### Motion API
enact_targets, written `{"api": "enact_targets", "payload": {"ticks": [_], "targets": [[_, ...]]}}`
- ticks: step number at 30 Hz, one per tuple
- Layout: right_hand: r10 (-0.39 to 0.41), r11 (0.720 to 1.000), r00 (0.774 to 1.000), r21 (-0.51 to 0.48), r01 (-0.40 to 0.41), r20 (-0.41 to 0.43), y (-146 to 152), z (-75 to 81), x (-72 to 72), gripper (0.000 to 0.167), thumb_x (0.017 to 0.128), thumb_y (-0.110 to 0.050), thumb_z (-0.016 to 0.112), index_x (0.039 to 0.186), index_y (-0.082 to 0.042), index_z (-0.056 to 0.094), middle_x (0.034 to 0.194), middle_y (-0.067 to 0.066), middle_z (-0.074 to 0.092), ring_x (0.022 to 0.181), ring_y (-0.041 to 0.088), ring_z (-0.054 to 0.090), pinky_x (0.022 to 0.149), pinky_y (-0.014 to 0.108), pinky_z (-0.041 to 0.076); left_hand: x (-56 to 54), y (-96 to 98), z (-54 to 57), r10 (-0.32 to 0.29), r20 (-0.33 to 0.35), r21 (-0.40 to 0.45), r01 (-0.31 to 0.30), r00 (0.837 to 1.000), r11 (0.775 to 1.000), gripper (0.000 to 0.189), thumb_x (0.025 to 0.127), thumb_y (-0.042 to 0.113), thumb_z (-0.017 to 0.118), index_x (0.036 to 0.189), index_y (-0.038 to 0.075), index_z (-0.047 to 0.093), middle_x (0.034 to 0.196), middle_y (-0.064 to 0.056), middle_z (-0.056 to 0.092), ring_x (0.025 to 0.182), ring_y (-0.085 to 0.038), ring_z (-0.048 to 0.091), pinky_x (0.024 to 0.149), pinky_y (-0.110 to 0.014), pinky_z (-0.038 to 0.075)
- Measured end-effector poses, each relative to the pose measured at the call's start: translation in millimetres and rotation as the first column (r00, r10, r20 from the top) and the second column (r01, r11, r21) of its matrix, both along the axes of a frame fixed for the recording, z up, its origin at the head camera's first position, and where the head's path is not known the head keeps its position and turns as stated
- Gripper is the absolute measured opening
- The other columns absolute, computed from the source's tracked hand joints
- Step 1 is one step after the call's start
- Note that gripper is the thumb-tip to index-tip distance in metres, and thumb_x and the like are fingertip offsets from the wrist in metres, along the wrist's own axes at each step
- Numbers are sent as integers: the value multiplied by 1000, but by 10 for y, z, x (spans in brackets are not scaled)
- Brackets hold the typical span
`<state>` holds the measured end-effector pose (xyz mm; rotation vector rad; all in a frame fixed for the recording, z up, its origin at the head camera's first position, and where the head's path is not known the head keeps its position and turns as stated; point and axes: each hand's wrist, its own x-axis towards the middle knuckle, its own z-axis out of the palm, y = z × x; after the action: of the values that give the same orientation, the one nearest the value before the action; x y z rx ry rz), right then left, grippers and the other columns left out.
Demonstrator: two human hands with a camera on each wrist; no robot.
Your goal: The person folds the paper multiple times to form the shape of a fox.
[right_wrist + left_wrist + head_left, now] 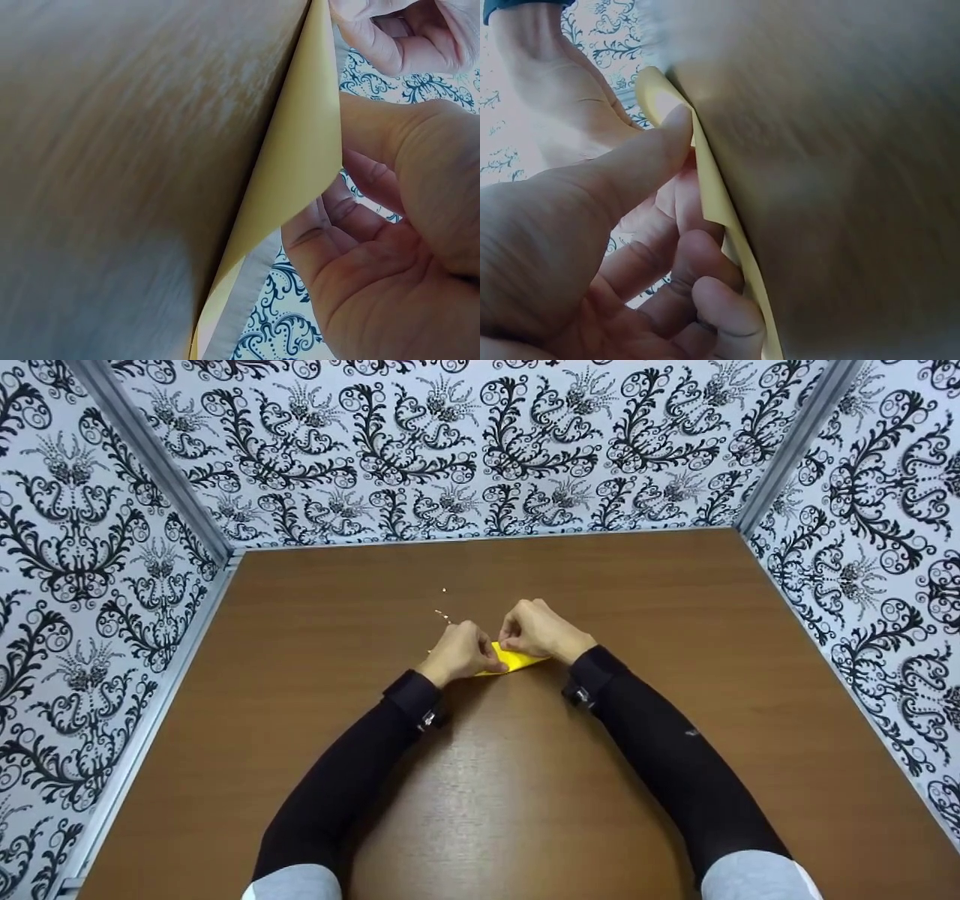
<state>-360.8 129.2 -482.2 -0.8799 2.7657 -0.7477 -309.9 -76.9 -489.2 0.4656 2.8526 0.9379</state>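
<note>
A yellow sheet of paper (516, 660) lies near the middle of the table, its near edge bent up into a fold. My left hand (459, 651) pinches the fold at its left part. In the left wrist view, the thumb presses on the yellow paper (714, 191) with curled fingers behind it. To the right, my right hand (541, 628) pinches the same sheet's upper edge. The right wrist view shows the raised yellow flap (300, 142) curving away from the table, the right thumb against its edge. Both hands cover much of the sheet.
A brown wooden table (480, 795) spreads around the hands. Several tiny light specks (444, 615) show just beyond the left hand, too small to identify. Patterned black-and-white walls (450, 450) with grey metal posts (150, 457) enclose the back and sides.
</note>
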Motion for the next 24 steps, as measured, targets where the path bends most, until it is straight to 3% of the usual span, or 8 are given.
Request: {"api": "enact_targets", "payload": {"ticks": [7, 8, 10, 14, 15, 24], "targets": [[5, 1000, 1000, 1, -5, -1, -16, -11, -5, 8, 104, -13, 86, 102, -10, 93, 98, 8, 89, 85, 20, 73, 74, 24, 53, 2, -7, -8, -1, 7, -23, 1, 1000, 1000, 26, 89, 34, 105, 83, 12, 91, 91, -5, 89, 79, -14, 67, 77, -28, 56], [6, 1000, 1000, 0, -6, 0, -15, -14, -3, 8, 104, -12, 86, 102, -10, 93, 98, 8, 89, 85, 20, 73, 74, 23, 53, -89, -28, -128, -18, -11, -21, 18, 1000, 1000, 29, 88, 37, 105, 82, 13, 91, 90, -4, 89, 79, -14, 67, 75, -28, 56], [6, 1000, 1000, -2, -6, 3, -12, -11, 4, 8, 104, -12, 86, 102, -9, 93, 99, 8, 90, 85, 20, 73, 74, 24, 54, -100, -38, -142, -40, -20, -19, 39, 999, 999, 29, 88, 37, 105, 82, 13, 91, 92, -5, 89, 79, -16, 69, 74, -29, 56], [5, 1000, 1000, -2, -5, 9, -3, 2, 21, 7, 105, -11, 85, 103, -9, 92, 101, 9, 89, 87, 21, 74, 77, 26, 57, -87, -59, -128, -53, -23, -27, 52, 998, 998, 28, 88, 36, 105, 83, 12, 91, 93, -5, 90, 84, -19, 74, 77, -30, 58], [4, 1000, 1000, -2, -4, 9, -1, 3, 21, 7, 105, -10, 85, 103, -9, 92, 101, 9, 89, 88, 21, 74, 77, 27, 57, 8, -49, -3, -46, -6, -34, 46, 999, 998, 25, 89, 32, 105, 85, 11, 92, 94, -7, 90, 85, -20, 74, 78, -31, 58], [-3, 1000, 1000, 0, 3, 12, 3, 20, 18, 7, 104, -10, 86, 104, -8, 92, 101, 9, 89, 88, 23, 75, 83, 33, 62, 47, -138, 36, -27, 44, -39, 29, 999, 999, 22, 91, 28, 104, 85, 11, 91, 90, -5, 89, 79, -14, 65, 76, -26, 53]]}}
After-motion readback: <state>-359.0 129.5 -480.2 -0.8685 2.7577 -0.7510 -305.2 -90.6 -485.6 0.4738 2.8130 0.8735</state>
